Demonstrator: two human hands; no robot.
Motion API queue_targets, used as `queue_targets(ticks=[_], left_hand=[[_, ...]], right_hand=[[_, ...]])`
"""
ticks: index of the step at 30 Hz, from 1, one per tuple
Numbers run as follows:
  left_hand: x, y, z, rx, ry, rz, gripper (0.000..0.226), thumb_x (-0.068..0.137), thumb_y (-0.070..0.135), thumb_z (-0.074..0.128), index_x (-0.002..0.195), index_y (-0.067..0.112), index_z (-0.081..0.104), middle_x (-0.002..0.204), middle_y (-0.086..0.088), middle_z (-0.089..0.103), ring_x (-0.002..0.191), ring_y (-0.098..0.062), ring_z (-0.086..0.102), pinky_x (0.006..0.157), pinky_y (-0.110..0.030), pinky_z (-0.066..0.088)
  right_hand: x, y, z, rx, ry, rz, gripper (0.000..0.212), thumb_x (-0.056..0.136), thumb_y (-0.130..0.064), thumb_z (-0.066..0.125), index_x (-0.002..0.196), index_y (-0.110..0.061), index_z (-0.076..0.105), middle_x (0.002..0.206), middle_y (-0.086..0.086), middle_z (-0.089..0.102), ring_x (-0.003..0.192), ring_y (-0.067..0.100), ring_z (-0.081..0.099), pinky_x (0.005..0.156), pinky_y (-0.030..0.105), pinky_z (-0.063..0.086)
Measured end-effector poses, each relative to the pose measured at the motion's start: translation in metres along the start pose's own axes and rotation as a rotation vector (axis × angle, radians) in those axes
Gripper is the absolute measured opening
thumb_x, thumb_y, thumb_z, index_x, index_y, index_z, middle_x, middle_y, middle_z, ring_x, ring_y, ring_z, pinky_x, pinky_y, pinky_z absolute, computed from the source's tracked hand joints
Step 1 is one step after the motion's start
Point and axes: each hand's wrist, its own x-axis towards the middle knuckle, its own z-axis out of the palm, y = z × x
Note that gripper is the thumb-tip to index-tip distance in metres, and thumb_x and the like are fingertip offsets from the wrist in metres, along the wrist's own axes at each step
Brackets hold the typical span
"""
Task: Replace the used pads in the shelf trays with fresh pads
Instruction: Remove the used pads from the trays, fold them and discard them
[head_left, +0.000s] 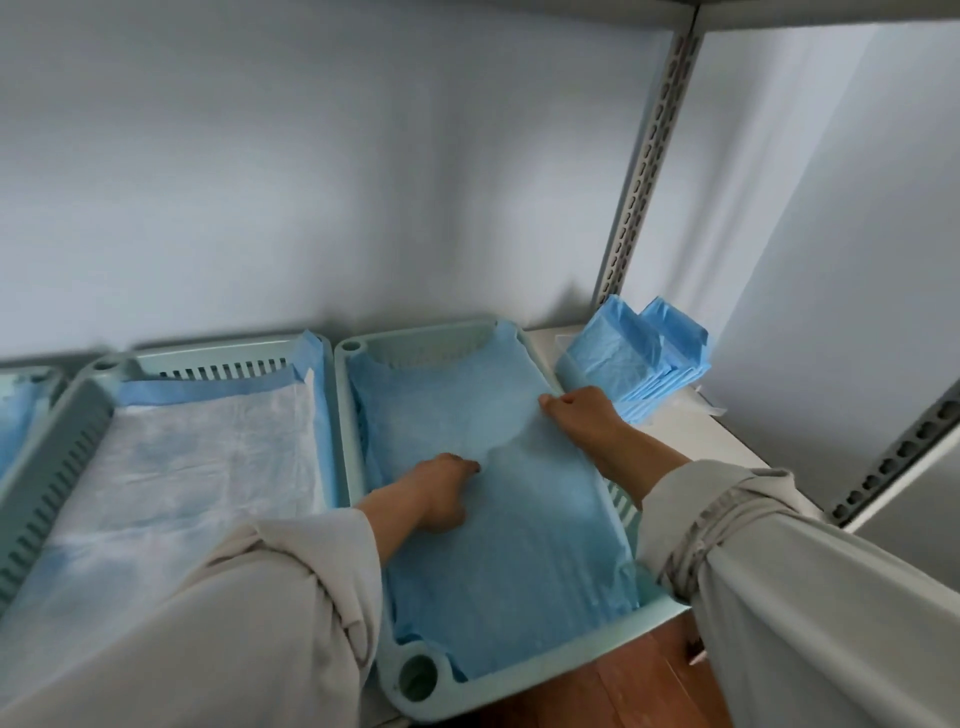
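A pale green tray (415, 670) lies on the shelf in front of me, lined with a blue pad (519, 545), blue side up. My left hand (444, 491) rests on the middle of this pad with its fingers curled into the sheet, and a crease runs from its fingertips. My right hand (582, 415) pinches the pad's right edge by the tray's right rim. A second green tray (208, 358) to the left holds a pad (197, 457) with its white side up and a blue border folded over at the back.
A stack of folded blue pads (634, 364) sits on the white shelf board (701, 441) at the back right. A third tray (31, 374) shows at the far left edge. Perforated metal posts (649, 166) frame the shelf. Wooden floor (623, 691) lies below.
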Motion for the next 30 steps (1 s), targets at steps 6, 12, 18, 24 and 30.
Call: queue_targets(ticks=[6,12,18,24,30], left_hand=[[-0.029,-0.003,-0.014,-0.156,0.040,-0.048,0.059,0.096,0.018,0.050,0.149,0.012,0.026,0.155,-0.008,0.028,0.142,-0.022,0.030,0.115,-0.029,0.023],[-0.048,-0.004,-0.021,-0.208,0.211,-0.034,0.049,0.096,0.020,0.050,0.143,0.015,0.038,0.147,-0.007,0.041,0.134,-0.021,0.042,0.112,-0.029,0.031],[-0.048,0.021,-0.028,-0.242,0.481,0.079,0.049,0.092,0.029,0.058,0.139,0.029,0.045,0.136,0.004,0.053,0.127,-0.016,0.048,0.105,-0.031,0.039],[-0.037,0.043,-0.036,-0.231,0.579,0.126,0.029,0.092,0.031,0.056,0.120,0.029,0.063,0.120,0.008,0.065,0.114,-0.013,0.058,0.096,-0.029,0.045],[-0.033,0.049,-0.039,-0.269,0.565,0.179,0.031,0.090,0.033,0.058,0.121,0.028,0.062,0.113,0.003,0.067,0.109,-0.016,0.060,0.091,-0.028,0.044]], right_hand=[[-0.025,-0.017,-0.023,0.167,-0.091,0.063,0.028,0.088,-0.004,0.055,0.110,0.014,0.060,0.105,0.026,0.063,0.087,0.032,0.062,0.079,0.040,0.053],[-0.044,-0.024,-0.037,0.221,-0.015,0.010,0.023,0.087,-0.010,0.058,0.102,0.007,0.063,0.097,0.018,0.061,0.083,0.024,0.057,0.073,0.033,0.048],[-0.055,-0.021,-0.040,0.067,0.033,-0.157,0.010,0.087,-0.015,0.066,0.081,-0.008,0.070,0.081,0.007,0.059,0.060,0.008,0.047,0.055,0.018,0.037],[-0.058,-0.025,-0.057,-0.013,-0.112,-0.131,0.032,0.084,0.002,0.066,0.114,-0.007,0.066,0.094,0.006,0.062,0.066,0.003,0.050,0.053,0.012,0.037],[-0.058,-0.021,-0.056,0.136,-0.081,-0.246,0.043,0.078,0.015,0.063,0.116,-0.005,0.061,0.076,0.003,0.059,0.068,0.007,0.057,0.059,0.008,0.046]])
